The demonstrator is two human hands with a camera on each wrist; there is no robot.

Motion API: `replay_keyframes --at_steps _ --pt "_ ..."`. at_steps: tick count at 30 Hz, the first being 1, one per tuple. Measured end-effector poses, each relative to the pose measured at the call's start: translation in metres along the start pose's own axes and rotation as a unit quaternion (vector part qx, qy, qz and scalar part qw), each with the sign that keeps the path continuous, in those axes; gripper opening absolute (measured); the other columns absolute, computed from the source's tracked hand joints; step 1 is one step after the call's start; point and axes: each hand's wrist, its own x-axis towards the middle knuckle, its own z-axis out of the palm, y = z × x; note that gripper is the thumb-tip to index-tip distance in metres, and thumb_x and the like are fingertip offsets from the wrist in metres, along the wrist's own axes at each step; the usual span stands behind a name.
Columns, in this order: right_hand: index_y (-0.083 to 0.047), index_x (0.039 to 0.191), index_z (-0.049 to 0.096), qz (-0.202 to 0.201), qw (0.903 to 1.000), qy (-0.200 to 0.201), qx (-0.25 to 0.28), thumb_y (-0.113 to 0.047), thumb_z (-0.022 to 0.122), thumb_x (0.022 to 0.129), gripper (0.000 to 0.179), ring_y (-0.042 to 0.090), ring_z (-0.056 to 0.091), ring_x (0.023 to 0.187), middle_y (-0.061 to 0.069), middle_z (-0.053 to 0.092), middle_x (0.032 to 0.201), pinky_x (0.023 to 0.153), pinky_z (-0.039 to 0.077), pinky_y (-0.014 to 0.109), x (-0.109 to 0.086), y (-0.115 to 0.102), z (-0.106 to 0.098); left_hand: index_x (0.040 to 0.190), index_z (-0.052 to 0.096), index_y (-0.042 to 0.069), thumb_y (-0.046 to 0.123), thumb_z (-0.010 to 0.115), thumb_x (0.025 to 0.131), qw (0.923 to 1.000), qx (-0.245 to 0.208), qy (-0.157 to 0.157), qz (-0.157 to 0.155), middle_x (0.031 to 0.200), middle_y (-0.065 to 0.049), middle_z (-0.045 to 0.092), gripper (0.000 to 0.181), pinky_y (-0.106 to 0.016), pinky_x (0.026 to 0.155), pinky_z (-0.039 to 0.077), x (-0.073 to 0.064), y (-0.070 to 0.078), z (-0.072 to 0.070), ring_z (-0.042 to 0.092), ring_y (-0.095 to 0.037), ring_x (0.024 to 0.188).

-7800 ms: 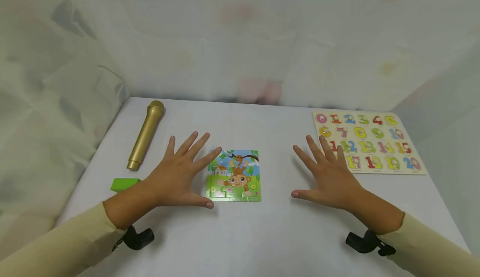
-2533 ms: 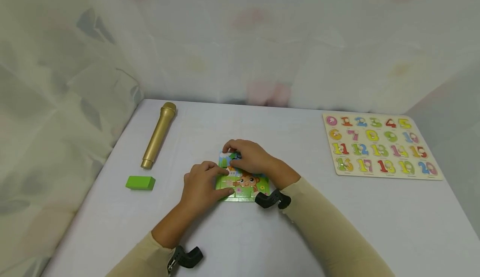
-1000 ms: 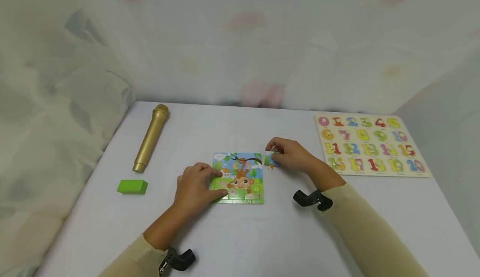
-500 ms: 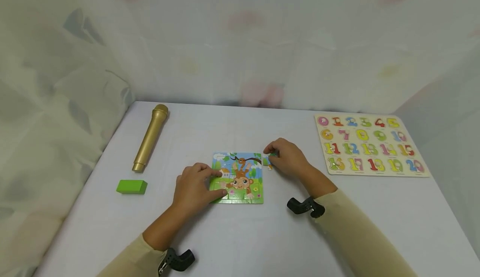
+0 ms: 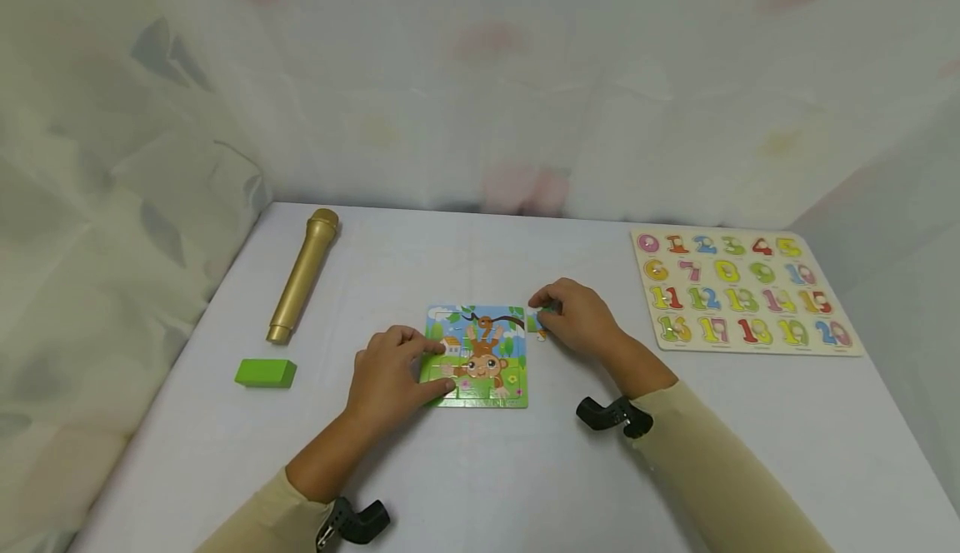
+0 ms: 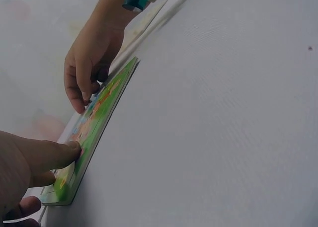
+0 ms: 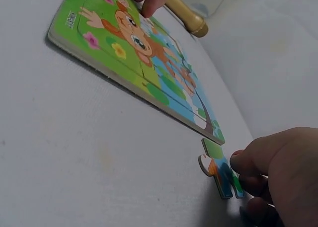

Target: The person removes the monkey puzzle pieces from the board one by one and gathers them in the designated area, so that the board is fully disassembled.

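A square jigsaw puzzle (image 5: 487, 370) with a cartoon monkey lies on the white table in the head view. My left hand (image 5: 386, 374) rests at its left side, thumb and index finger pressing on its face. In the left wrist view the thumb (image 6: 64, 155) lies across the green border. Just right of the board, my right hand (image 5: 577, 316) pinches a small puzzle piece (image 7: 218, 170) by its far side. That piece is blue and green with an orange-and-white patch, and its near end almost meets the board's corner. Part of the piece is hidden by my fingers.
A gold toy microphone (image 5: 303, 276) lies at the back left, with a green block (image 5: 266, 373) in front of it. At the back right is a wooden number board (image 5: 746, 291). Patterned cloth (image 5: 480, 120) hangs behind the table.
Both hands were spread over the table at first. My right hand then worked at the puzzle's upper left and brought a piece to the right of the board. Lately hardly anything moves.
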Motion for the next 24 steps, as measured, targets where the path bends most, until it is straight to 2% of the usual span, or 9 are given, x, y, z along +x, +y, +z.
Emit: replay_keyframes --at_steps 10,17,24 --pt "-0.011 0.119 0.077 -0.003 0.9994 -0.003 0.036 -0.015 0.07 0.1 0.021 0.021 0.059 0.093 0.004 0.069 0.108 0.085 0.049 0.039 0.0 -0.004 -0.007 0.116 0.082 0.017 0.038 0.097 0.077 0.9991 -0.013 0.02 0.035 0.119 -0.006 0.064 0.047 -0.051 0.085 0.043 0.002 0.002 0.005 0.056 -0.03 0.111" --pt "-0.012 0.118 0.077 -0.003 0.9992 -0.016 0.037 -0.018 0.07 0.101 0.019 0.023 0.06 0.095 0.004 0.069 0.11 0.085 0.05 0.04 0.004 -0.011 -0.012 0.118 0.082 0.021 0.04 0.096 0.079 0.9988 -0.022 0.005 0.043 0.118 -0.005 0.063 0.046 -0.05 0.088 0.044 0.007 0.005 0.008 0.056 -0.029 0.109" --pt "-0.012 0.118 0.077 -0.028 0.998 -0.028 0.049 -0.02 0.071 0.102 0.019 0.019 0.06 0.087 0.003 0.069 0.112 0.079 0.051 0.037 0.011 -0.017 -0.007 0.119 0.082 0.024 0.038 0.093 0.082 0.9984 -0.031 -0.017 0.045 0.116 -0.004 0.062 0.042 -0.052 0.09 0.044 0.01 0.011 0.011 0.054 -0.03 0.11"
